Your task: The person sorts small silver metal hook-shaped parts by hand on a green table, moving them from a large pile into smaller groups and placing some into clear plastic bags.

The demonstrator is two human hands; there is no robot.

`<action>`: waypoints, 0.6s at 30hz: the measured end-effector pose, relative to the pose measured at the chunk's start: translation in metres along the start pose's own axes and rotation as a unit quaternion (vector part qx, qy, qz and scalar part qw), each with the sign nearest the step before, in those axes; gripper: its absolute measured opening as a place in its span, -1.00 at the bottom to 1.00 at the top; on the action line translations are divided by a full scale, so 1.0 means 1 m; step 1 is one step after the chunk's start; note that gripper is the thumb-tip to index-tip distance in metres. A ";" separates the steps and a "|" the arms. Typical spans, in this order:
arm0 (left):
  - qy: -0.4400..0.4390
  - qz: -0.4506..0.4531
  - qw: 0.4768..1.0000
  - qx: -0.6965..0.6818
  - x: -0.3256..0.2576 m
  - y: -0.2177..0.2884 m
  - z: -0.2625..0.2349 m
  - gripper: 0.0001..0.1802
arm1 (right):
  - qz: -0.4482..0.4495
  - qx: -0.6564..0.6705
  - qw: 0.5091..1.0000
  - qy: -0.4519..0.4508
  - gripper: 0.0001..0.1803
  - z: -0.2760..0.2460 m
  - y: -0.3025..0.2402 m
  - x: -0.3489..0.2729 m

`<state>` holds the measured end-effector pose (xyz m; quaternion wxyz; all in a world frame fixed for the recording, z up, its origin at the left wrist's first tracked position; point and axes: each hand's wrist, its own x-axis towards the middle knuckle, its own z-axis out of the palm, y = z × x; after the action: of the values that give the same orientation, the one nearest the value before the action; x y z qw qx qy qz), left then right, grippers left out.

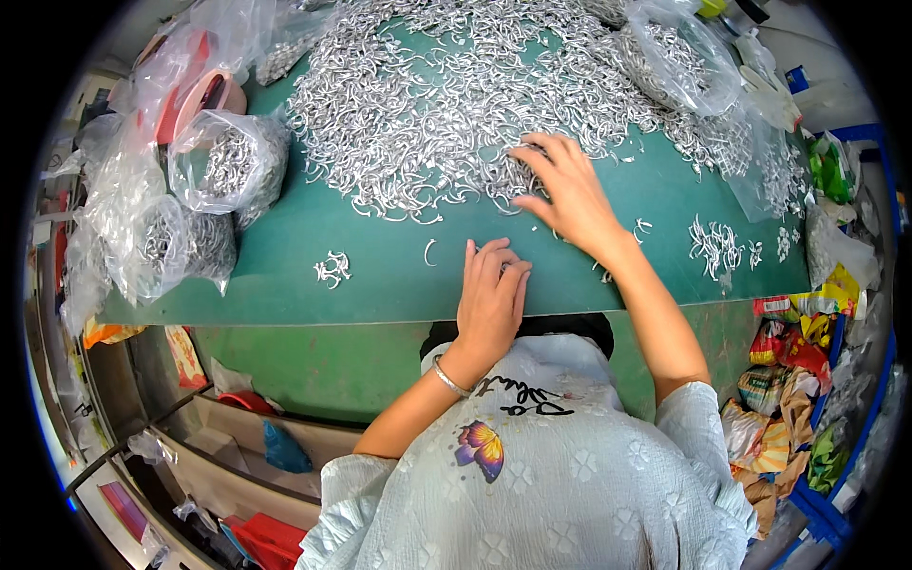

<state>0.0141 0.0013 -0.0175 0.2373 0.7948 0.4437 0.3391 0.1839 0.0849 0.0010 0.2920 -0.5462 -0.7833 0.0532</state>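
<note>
1. Left hand (491, 294) lies flat at the near edge of the green table (380, 275), fingers together and pointing away, palm down. It grips nothing; whether a piece sits under the palm I cannot tell.
2. Risk: a loose single hook (429, 252) lies just left of the left hand, and a small cluster of hooks (332, 269) sits further left, both near the front edge. A sweep of the wrist could knock them off the edge into the boxes below.
3. Right hand (562, 190) reaches further out, fingers spread wide, fingertips resting on the near rim of the pile of silver hooks (456, 104). The hand is open, not closed around anything, pressing or raking loosely.
4. Risk: the hooks look tangled; dragging some back could pull a whole clump along and scatter it.
5. The small sorted bunch (714, 245) toward the right edge could get mixed in if the forearm swings.
6. Filled clear bags (228, 166) crowd the left edge, apart from both hands.
</note>
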 end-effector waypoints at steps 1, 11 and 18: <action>0.002 -0.003 1.000 -0.002 -0.002 0.000 -0.001 -0.78 | 0.003 0.020 1.000 -0.020 -0.54 -0.006 0.006 -0.001; 0.013 0.004 1.000 -0.002 -0.001 0.000 0.002 -0.81 | 0.249 0.128 0.960 0.013 -0.78 -0.051 0.068 -0.004; 0.001 0.020 1.000 0.003 -0.002 -0.001 0.001 -0.72 | 0.234 -0.075 0.968 0.046 -0.87 -0.072 0.094 -0.018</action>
<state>0.0131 -0.0002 -0.0197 0.2278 0.8039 0.4293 0.3429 0.3024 0.0896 0.0150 0.2651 -0.7362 -0.6216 0.0363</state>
